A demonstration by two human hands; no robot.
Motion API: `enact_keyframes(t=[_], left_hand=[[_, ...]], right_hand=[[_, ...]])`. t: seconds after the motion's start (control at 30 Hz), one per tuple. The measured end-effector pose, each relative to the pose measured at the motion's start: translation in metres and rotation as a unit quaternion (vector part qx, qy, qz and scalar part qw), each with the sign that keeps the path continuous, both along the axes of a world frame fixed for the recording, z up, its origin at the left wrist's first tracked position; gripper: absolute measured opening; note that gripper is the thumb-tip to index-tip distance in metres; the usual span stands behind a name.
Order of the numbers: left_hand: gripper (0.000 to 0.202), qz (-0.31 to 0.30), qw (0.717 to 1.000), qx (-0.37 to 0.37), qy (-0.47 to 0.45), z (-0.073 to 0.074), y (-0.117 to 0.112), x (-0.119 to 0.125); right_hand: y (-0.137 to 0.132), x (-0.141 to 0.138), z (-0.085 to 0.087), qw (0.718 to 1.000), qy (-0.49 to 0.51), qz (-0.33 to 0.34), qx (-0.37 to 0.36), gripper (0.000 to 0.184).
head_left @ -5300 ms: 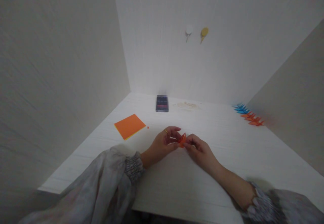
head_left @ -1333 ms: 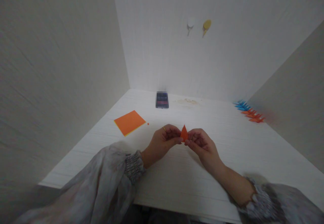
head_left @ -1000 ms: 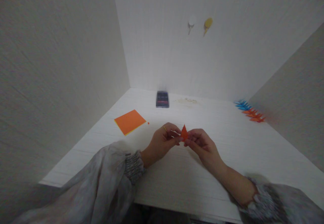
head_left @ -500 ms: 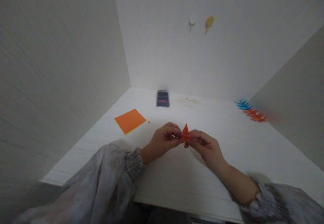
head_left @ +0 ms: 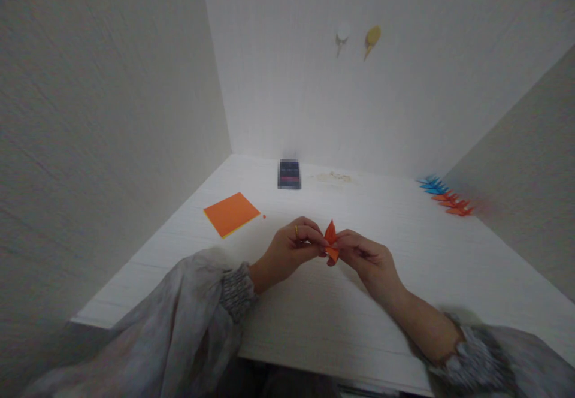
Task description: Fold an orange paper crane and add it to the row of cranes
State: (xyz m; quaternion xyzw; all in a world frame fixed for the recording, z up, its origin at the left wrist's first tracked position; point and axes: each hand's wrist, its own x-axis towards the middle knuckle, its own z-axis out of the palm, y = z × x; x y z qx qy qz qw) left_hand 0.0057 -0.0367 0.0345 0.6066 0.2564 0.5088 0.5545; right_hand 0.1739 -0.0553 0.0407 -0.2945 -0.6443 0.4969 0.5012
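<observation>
A small folded piece of orange paper (head_left: 332,234) is pinched between my two hands above the white table. My left hand (head_left: 294,246), with a ring on one finger, grips its left side between thumb and fingertips. On the opposite side, my right hand (head_left: 371,258) pinches it in the same way. One pointed tip of the paper stands up between the fingers, and a wider flap shows below them. My fingertips hide the middle folds.
A stack of orange paper sheets (head_left: 232,214) lies at the left, an orange dot (head_left: 264,217) beside it. A dark blurred box (head_left: 289,174) stands by the back wall. Blue folded papers (head_left: 432,184) and orange folded papers (head_left: 453,203) line the right. Two hooks (head_left: 372,36) hang on the wall.
The lower flap of the orange paper has opened out and shows more of its surface. The fingers of my right hand have shifted slightly; both hands keep their pinch.
</observation>
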Motion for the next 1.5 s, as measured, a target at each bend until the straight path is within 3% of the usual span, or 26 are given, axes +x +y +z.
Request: enact_keyframes(t=[0.63,0.8,1.07,1.33,1.5], left_hand=[[0.007,-0.030,0.999,0.002,-0.013,0.006,-0.005,-0.004],[0.008,-0.028,0.999,-0.027,-0.020,0.006,-0.005,-0.003],[0.011,-0.004,1.000,0.006,0.006,-0.001,-0.002,-0.001],[0.011,-0.007,1.000,0.003,-0.024,-0.004,0.000,0.001],[0.016,-0.022,0.997,-0.049,-0.049,-0.006,0.000,0.003]], right_hand=[[0.000,0.001,-0.002,1.000,0.016,0.015,-0.003,0.010],[-0.001,0.002,0.001,0.999,-0.023,0.018,0.027,0.012],[0.002,0.002,-0.003,0.991,-0.086,-0.013,0.098,0.008],[0.000,-0.002,-0.005,0.997,-0.048,-0.016,0.052,0.008],[0.000,-0.003,-0.009,0.999,-0.008,-0.033,-0.004,0.014]])
